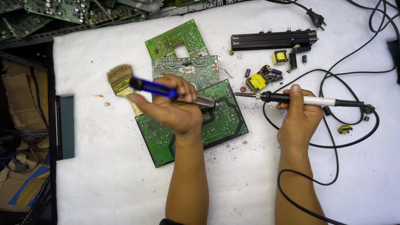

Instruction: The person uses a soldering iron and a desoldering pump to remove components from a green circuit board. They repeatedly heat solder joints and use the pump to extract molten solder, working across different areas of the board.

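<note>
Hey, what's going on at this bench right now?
A person is working over a green circuit board on a white padded bench. The left hand holds a blue-handled desoldering pump, its tip on the board. The right hand holds a soldering iron, its tip just off the board's right edge. Two more boards, a paintbrush and loose yellow and black components lie nearby.
</note>
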